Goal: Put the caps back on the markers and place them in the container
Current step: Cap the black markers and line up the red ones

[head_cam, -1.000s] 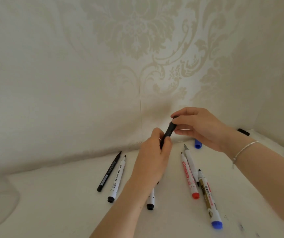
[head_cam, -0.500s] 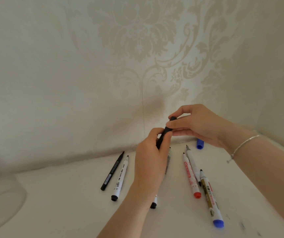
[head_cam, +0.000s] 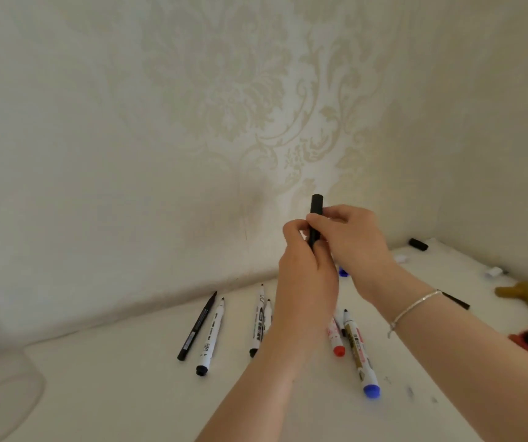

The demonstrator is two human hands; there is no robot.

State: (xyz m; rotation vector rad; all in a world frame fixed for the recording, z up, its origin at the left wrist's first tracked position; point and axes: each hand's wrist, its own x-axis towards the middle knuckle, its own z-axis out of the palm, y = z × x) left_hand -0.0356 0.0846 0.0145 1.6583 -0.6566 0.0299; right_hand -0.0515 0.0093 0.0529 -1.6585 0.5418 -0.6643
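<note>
Six uncapped markers (head_cam: 209,339) are strewn flat on the near table (head_cam: 128,393). Above, an upright black marker (head_cam: 315,224) is gripped low by the left hand (head_cam: 304,275) and pinched at the cap by the right hand (head_cam: 355,240). Light, rigid, smooth plastic is judged; mid-barrel hold advised.

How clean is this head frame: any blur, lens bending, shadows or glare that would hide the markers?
Head view: soft, even light, no glare; a faint shadow on the wall behind the hands. Wide-angle bending curves the table edge. The clear container at lower left is smeared and hard to read. The markers stay legible; right hand and left hand are reasonably sharp.
</note>
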